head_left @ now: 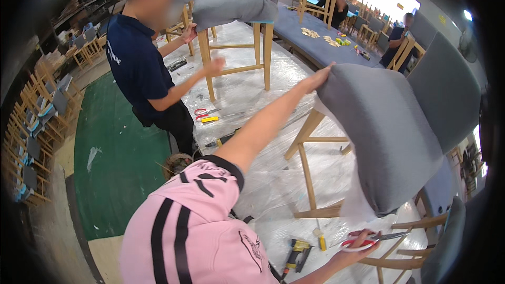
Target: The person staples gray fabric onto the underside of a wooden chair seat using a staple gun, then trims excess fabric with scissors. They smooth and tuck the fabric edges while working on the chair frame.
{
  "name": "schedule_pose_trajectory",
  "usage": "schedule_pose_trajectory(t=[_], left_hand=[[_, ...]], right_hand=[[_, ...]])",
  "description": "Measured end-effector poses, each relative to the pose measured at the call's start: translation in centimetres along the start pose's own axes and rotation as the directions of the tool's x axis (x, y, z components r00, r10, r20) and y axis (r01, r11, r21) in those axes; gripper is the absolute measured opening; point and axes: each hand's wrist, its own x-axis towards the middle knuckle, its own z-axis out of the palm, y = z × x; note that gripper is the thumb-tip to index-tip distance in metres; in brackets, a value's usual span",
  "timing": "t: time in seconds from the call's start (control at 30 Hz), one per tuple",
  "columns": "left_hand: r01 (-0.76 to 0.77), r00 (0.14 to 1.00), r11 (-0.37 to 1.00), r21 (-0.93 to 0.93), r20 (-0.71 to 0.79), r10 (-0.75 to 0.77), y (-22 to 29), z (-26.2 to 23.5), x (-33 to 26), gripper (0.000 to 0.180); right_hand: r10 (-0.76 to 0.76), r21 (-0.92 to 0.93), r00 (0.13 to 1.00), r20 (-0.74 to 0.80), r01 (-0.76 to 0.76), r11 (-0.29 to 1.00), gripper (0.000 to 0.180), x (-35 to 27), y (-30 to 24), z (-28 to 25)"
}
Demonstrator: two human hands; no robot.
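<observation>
A grey upholstered chair (379, 126) with pale wooden legs (307, 173) stands tilted on a plastic-covered worktable (263, 179). My left hand (320, 76) reaches out and rests flat on the top edge of the grey seat fabric. My right hand (357, 246) is low at the near side and grips red-handled scissors (368, 239), their blades pointing right under the padded seat. White lining hangs below the cushion by the scissors.
Across the table a person in a navy shirt (137, 63) holds the legs of another grey chair (231, 8). On the table lie red scissors (202, 111), a yellow block (209, 120), a yellow-black staple gun (297, 252) and a small yellow tool (321, 242). Stacked chairs line the left; a green mat (115, 163) covers the floor.
</observation>
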Motion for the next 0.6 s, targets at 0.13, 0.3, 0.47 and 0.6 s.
schedule_pose_trajectory(t=[0.13, 0.3, 0.47, 0.6], left_hand=[[0.098, 0.97, 0.885, -0.455, 0.243, 0.018, -0.1, 2.2, -2.7, 0.079], [0.03, 0.986, 0.931, -0.364, 0.165, 0.033, -3.2, -0.3, -7.7, 0.079], [-0.259, 0.945, 0.815, -0.519, -0.312, 0.101, -13.6, -7.0, -17.8, 0.068], [-0.097, 0.963, 0.802, -0.59, -0.26, -0.075, -2.6, -3.1, -20.5, 0.067]], right_hand=[[-0.131, -0.096, 0.964, -0.233, 0.111, 0.989, 0.048, -1.6, -0.7, 4.9], [0.006, 0.014, 0.923, -0.384, -0.001, 1.0, 0.052, -1.4, 2.7, 3.3], [-0.013, -0.043, 0.931, -0.365, -0.003, 0.999, 0.059, -0.8, 4.9, 1.2], [-0.146, -0.156, 0.96, -0.238, 0.111, 0.982, 0.062, 1.0, 2.5, 2.4]])
